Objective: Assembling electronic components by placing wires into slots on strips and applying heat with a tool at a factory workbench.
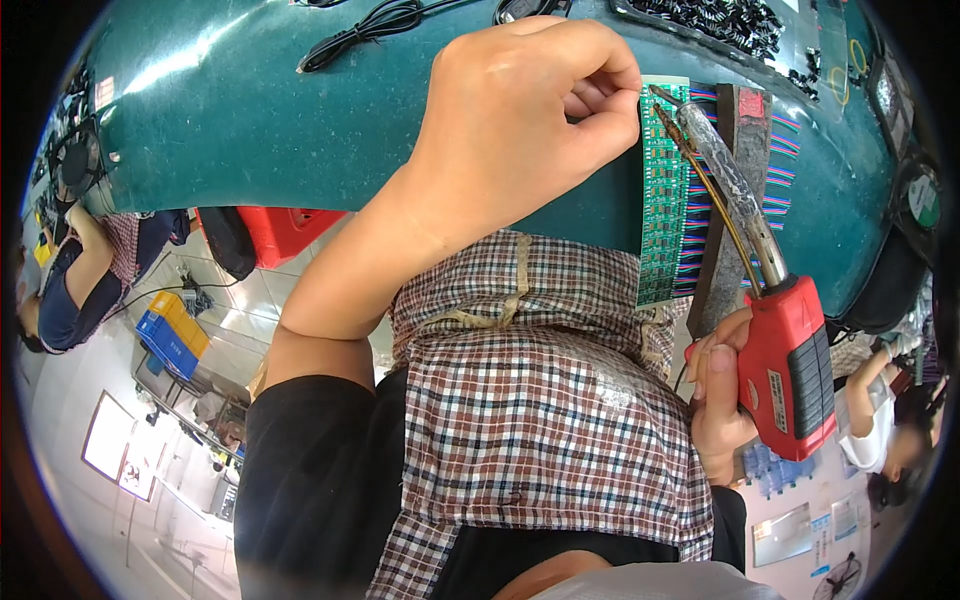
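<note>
A long green circuit board [659,215] lies on the table, rows of small parts along it. Red, blue and black wires [784,140] run from its right side beneath a dark grey bar [743,160]. My right hand [722,395] grips a red soldering gun [785,365] by its handle. The gun's tip and a thin brass-coloured tube beside it point at the board's far end. There, my left hand [520,125] is closed in a pinch, its fingertips at the board's upper left corner. Whatever those fingers hold is hidden or too small to make out.
A green table mat [250,120] covers the work surface. At the back are a coiled black cable [365,32] and a tray of small black parts [720,28]. A black round-faced device [915,200] stands at the right. Other people sit at both sides.
</note>
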`<state>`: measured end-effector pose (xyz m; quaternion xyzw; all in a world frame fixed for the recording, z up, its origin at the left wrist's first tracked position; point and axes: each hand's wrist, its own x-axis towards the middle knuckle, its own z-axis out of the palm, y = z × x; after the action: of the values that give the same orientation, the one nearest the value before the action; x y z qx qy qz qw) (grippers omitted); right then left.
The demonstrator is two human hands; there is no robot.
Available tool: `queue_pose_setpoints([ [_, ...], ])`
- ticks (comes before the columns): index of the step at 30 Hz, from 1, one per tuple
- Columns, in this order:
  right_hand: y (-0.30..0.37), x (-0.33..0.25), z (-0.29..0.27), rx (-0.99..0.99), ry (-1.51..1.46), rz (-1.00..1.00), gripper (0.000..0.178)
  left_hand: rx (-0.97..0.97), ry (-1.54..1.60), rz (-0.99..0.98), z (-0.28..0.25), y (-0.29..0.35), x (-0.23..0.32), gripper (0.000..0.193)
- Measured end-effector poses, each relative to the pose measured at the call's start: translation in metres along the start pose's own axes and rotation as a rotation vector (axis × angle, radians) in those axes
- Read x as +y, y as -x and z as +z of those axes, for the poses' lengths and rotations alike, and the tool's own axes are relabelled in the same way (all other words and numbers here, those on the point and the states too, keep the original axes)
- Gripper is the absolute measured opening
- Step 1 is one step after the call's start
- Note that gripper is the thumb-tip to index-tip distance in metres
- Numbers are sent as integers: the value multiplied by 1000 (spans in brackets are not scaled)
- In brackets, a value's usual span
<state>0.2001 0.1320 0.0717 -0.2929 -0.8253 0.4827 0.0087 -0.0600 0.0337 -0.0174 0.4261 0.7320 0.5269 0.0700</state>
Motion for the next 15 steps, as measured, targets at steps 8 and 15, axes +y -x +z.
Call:
queue_pose_setpoints([
  [8,-3,1,3,6,49,-16,17,6,8,1,-1,1,-4,10],
  [15,3,7,1,57,-4,-26,15,-3,6,6,-2,1,-5,11],
])
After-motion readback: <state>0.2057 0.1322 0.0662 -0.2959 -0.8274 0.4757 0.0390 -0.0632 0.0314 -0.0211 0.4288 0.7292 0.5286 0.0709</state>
